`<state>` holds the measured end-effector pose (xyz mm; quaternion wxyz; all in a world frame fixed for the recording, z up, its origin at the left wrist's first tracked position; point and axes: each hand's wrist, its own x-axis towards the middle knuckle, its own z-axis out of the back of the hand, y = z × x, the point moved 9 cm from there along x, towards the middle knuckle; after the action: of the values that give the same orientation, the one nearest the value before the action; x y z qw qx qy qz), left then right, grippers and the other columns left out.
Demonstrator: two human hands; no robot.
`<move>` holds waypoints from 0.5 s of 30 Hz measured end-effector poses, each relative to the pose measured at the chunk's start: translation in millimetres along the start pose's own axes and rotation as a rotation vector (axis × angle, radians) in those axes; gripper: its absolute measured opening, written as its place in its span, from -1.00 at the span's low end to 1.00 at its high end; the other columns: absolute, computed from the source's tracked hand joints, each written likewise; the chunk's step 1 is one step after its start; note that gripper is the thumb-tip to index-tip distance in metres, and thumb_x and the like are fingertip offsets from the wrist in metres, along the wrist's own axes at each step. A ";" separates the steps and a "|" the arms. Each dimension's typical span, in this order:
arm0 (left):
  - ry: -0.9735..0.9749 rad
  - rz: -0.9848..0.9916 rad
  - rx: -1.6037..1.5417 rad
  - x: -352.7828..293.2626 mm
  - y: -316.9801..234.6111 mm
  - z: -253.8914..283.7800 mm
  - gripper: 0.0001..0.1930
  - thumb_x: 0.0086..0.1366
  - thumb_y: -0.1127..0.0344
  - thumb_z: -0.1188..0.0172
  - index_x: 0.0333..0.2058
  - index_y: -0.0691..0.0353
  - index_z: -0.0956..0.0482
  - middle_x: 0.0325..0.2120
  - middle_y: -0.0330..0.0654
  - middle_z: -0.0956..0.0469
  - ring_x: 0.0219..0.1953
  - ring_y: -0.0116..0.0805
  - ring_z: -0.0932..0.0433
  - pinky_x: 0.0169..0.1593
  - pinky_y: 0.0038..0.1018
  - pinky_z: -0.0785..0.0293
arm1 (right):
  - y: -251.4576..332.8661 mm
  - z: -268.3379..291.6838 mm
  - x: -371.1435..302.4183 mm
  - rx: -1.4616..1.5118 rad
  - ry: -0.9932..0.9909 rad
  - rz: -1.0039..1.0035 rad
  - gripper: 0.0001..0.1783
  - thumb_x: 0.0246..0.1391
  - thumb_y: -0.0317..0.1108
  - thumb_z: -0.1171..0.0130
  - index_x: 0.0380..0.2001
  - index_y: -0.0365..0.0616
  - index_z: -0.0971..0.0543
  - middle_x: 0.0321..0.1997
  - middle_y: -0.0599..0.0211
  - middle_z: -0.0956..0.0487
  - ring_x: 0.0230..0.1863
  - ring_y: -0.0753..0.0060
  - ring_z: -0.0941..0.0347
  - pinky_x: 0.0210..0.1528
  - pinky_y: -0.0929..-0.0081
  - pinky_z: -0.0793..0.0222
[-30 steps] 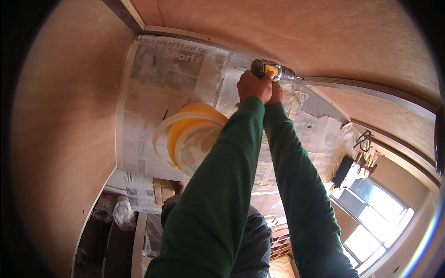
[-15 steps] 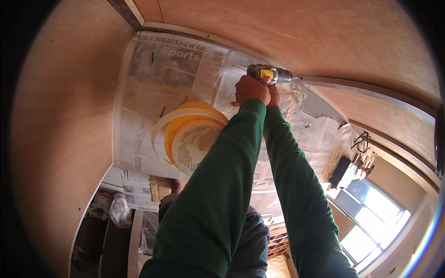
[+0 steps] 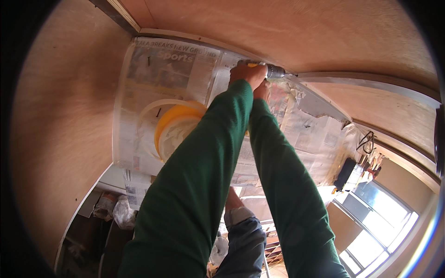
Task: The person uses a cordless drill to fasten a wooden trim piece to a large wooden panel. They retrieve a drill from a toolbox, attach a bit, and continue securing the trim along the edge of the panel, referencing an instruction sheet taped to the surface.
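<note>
A cordless drill [image 3: 276, 71] with a dark chuck points right, its bit tip at the wooden trim [image 3: 320, 76] below a plywood panel. My left hand [image 3: 249, 75] wraps over the drill's body and hides most of it. Just beneath, my right hand [image 3: 262, 91] is closed around the drill too, partly covered by my left wrist. Whether the bit is turning or bears a screw is too small to tell. Left of my green sleeves stands a yellow-orange bucket [image 3: 161, 126] with a pale handle and whitish inside; my left arm hides part of it.
Newspaper sheets [image 3: 185, 76] cover the surface below the plywood [image 3: 324, 37], with dark nail-like pieces on them. A torn patch [image 3: 320, 105] lies right of the drill. Farther right are a dark box [image 3: 345, 173] and a bright window [image 3: 378, 217]. A denim-clad leg [image 3: 243, 241] shows below.
My left hand now covers more of the drill's body. Both arms and the drill sit slightly farther left in view. The lower leg has come into clearer sight as the view shifted.
</note>
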<state>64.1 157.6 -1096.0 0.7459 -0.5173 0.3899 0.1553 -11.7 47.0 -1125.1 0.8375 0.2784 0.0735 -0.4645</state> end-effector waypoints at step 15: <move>0.248 0.134 0.319 -45.7 25.3 -30.9 -0.24 0.33 -0.23 -0.22 0.29 0.24 -0.43 0.25 0.03 -0.49 0.26 -0.10 -0.51 0.31 -0.33 -0.43 | -36.2 60.3 -58.8 -0.123 0.067 0.090 -0.34 0.15 0.10 -0.26 0.00 -0.29 -0.40 -0.08 -0.25 -0.67 0.05 -0.26 -0.61 0.02 -0.07 -0.51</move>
<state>5.5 148.3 -1083.5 0.7526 -0.3806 0.5320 0.0759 -82.3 43.1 -1066.7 0.8701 0.2449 0.1170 -0.4113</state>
